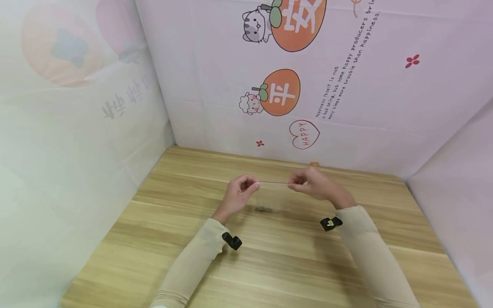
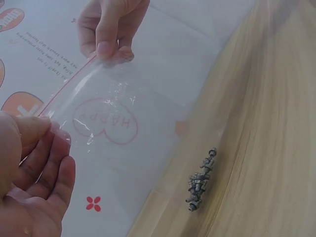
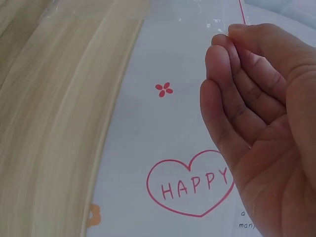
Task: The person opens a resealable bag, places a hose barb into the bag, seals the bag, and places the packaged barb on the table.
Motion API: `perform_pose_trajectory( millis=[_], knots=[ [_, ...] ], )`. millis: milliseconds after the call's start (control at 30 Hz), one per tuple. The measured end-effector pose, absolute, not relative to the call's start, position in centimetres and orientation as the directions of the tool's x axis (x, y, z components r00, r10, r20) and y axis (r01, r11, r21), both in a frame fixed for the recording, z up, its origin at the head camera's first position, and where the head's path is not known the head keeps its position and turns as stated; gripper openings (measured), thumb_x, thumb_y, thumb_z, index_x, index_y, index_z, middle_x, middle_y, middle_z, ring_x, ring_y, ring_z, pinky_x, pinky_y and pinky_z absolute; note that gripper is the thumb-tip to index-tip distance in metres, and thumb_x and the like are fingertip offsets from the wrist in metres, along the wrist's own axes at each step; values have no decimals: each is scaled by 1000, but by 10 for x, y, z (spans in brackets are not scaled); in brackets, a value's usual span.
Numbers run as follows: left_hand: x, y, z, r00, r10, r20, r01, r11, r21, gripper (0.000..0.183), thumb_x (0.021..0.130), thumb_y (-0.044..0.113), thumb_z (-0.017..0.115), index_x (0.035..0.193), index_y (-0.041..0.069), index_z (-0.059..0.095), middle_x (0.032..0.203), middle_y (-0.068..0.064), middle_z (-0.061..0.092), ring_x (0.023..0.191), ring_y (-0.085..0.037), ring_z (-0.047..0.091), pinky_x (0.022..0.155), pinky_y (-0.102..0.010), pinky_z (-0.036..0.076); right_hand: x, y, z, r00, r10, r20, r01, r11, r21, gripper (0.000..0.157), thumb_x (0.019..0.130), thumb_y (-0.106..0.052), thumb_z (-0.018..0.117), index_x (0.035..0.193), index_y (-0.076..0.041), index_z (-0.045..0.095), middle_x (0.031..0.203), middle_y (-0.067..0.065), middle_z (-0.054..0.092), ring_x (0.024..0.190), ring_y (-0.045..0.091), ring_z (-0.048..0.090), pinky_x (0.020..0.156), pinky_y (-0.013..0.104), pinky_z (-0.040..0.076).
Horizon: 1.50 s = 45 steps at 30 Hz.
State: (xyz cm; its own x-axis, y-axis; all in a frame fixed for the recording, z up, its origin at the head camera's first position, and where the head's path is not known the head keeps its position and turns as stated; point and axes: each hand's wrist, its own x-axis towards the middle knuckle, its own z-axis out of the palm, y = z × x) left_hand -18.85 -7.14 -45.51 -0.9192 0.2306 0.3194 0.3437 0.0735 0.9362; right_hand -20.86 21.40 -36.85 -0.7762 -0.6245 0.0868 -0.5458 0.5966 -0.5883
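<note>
A clear plastic zip bag [image 2: 106, 94] with a red strip along its top is stretched between the two hands. My left hand [image 1: 238, 193] pinches one end of the red strip [image 1: 273, 183] between thumb and index finger. At the strip's other end, my right hand [image 1: 313, 184] pinches the bag's corner with thumb and fingertips. Below the strip, a line of small grey metal parts [image 2: 199, 181], like little bolts or nuts, shows low in the bag's see-through plastic. The lower edge of the bag is hard to make out against the wood.
Under the hands lies a wood-grain table [image 1: 173, 256]. White printed sheets [image 1: 215, 85] stand as walls at the back and on both sides. A red heart drawing [image 1: 304, 134] is on the back sheet. Each wrist wears a small black camera mount [image 1: 232, 241].
</note>
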Motion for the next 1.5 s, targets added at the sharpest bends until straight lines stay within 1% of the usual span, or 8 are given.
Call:
perform_pose_trajectory(
  millis=[367, 467, 700, 800, 1000, 1167, 1400, 1500],
  knots=[
    [-183, -67, -450, -917, 266, 296, 342, 146, 928, 15, 103, 21, 70, 109, 7, 74, 99, -9, 73, 89, -32, 68, 72, -22, 54, -200, 228, -376, -772, -615, 164, -572, 556, -603, 6, 101, -13, 72, 98, -9, 75, 90, 0, 75, 83, 7, 69, 81, 31, 61],
    [-178, -67, -446, -911, 304, 278, 336, 160, 928, 15, 103, 20, 70, 109, 7, 74, 99, -8, 73, 89, -34, 69, 72, -23, 54, -192, 232, -376, -784, -601, 159, -547, 547, -633, 6, 101, -14, 72, 98, -9, 76, 91, 1, 75, 84, 6, 68, 82, 27, 61],
    [-170, -73, -436, -888, 396, 235, 330, 191, 924, 15, 103, 22, 71, 110, 9, 74, 102, -11, 75, 95, -39, 71, 74, -23, 56, -174, 235, -377, -800, -581, 150, -497, 501, -708, 8, 99, -13, 74, 95, -6, 77, 87, 7, 76, 75, 10, 68, 68, 23, 58],
    [-175, -74, -434, -884, 417, 213, 324, 216, 921, 16, 103, 22, 70, 111, 8, 74, 102, -10, 75, 96, -37, 71, 77, -24, 57, -174, 235, -379, -813, -567, 135, -469, 500, -728, 9, 100, -13, 74, 95, -7, 77, 86, 8, 76, 73, 10, 66, 64, 24, 56],
    [-197, -67, -443, -895, 415, 163, 306, 305, 902, 18, 103, 23, 70, 112, 8, 75, 104, -7, 76, 94, -22, 70, 83, -29, 58, -187, 236, -393, -857, -508, 82, -389, 534, -751, 9, 102, -14, 71, 99, -8, 77, 91, 8, 76, 81, 8, 69, 76, 28, 61],
    [-217, -60, -453, -910, 395, 124, 274, 350, 896, 25, 104, 25, 69, 118, 4, 73, 107, -6, 75, 99, -24, 70, 86, -32, 59, -203, 237, -410, -888, -454, 73, -347, 558, -753, 16, 103, -16, 70, 105, -2, 77, 99, 19, 77, 85, 13, 71, 80, 29, 62],
    [-241, -55, -471, -923, 373, 93, 236, 358, 904, 19, 103, 23, 70, 114, 9, 75, 105, -4, 75, 96, -17, 68, 86, -28, 58, -225, 238, -433, -922, -387, 22, -261, 578, -773, 27, 104, -23, 69, 112, 2, 74, 103, 20, 76, 96, 37, 71, 86, 45, 62],
    [-248, -53, -478, -929, 364, 69, 211, 366, 906, 14, 102, 21, 70, 111, 11, 75, 105, -4, 75, 96, -14, 66, 88, -27, 57, -233, 238, -444, -936, -352, -2, -216, 580, -785, 25, 103, -24, 70, 112, 0, 75, 103, 17, 76, 97, 36, 70, 86, 44, 62]
  ],
)
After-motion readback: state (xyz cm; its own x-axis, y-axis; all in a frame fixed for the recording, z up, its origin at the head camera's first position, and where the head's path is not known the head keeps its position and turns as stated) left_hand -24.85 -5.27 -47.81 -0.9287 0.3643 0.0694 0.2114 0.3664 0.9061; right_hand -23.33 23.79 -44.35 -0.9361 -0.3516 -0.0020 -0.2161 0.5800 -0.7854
